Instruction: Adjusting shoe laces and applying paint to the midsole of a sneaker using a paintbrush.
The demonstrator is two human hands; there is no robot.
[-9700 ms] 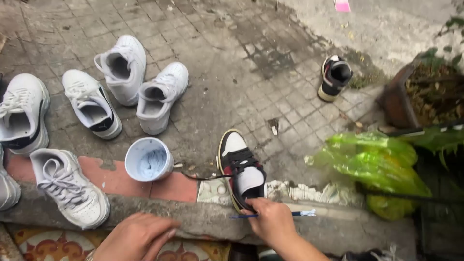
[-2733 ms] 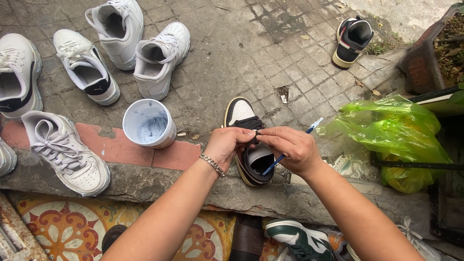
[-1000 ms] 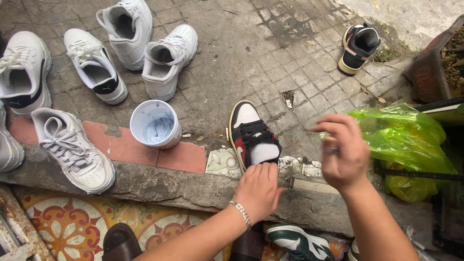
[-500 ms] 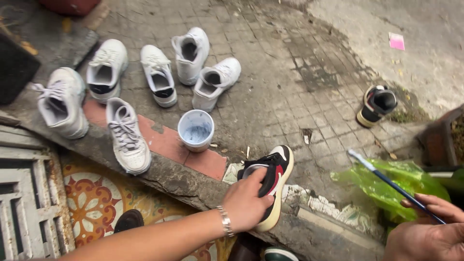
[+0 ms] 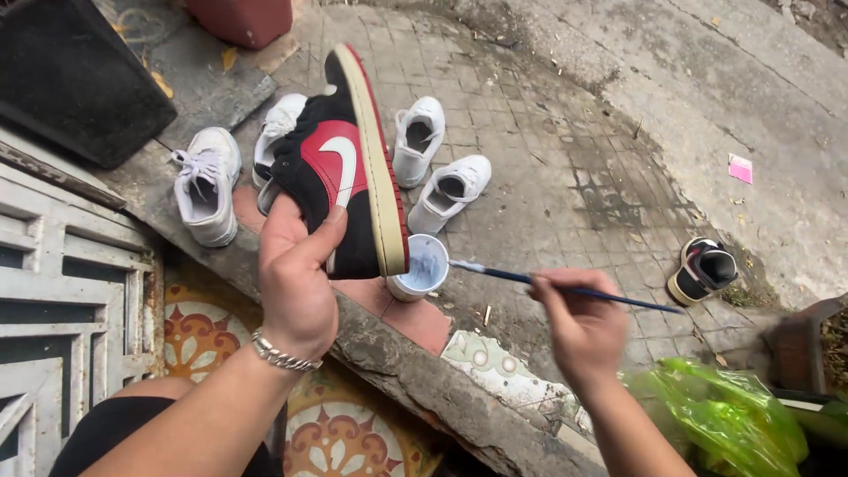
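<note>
Sneaker (image 5: 340,168), red, black and white, is raised on its side above the stone ledge (image 5: 389,362), clamped in the left hand (image 5: 296,274). Right hand (image 5: 579,322) has its grip closed on a thin blue paintbrush (image 5: 565,287), bristles at the rim of a white cup (image 5: 420,269). White shoes (image 5: 437,168) lie behind; open paving stretches rightward.

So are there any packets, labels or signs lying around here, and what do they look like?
Green plastic bag: bottom right, beside the right hand; crumpled, shiny, translucent green.
Pink paper slip: far right on the grey pavement; small, flat, rectangular.
Logo mark: white curved shape on the red side of the black-and-red shoe held up by the left hand.
No signs or screens.
</note>
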